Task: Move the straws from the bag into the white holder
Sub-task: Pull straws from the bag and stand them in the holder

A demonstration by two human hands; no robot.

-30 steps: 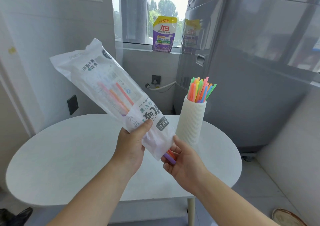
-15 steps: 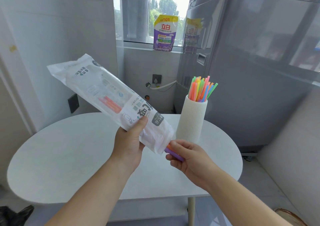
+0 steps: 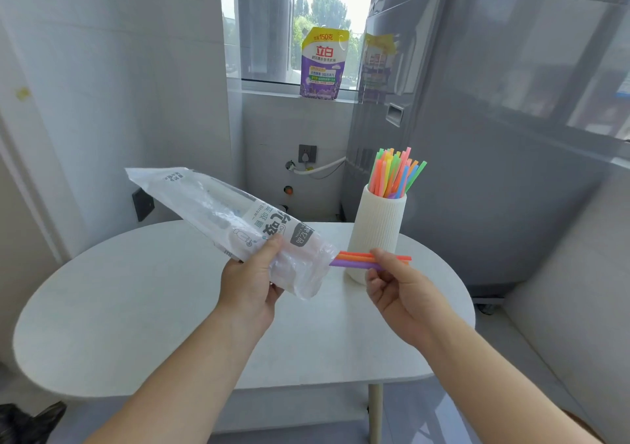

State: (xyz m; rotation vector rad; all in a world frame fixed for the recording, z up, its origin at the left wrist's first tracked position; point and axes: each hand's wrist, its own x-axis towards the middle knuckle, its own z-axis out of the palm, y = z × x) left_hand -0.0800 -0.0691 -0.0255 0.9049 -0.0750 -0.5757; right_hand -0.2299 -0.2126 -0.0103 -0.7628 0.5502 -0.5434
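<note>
My left hand (image 3: 252, 281) grips the lower part of a clear and white plastic bag (image 3: 218, 217), which slants up to the left above the table. My right hand (image 3: 397, 287) pinches a small bunch of straws (image 3: 354, 260), purple, orange and red, held level just outside the bag's open mouth. Right behind them stands the white ribbed holder (image 3: 376, 235) on the table, with several coloured straws (image 3: 395, 172) sticking out of its top. The bag looks nearly empty through its clear part.
The round white table (image 3: 143, 314) carries only the holder. A grey washing machine (image 3: 494, 137) stands close behind on the right. A purple detergent pouch (image 3: 322, 65) sits on the window sill. A wall lies to the left.
My right hand has drawn the straws out of the bag's mouth to the right. My left hand has lowered the bag and tipped it flatter.
</note>
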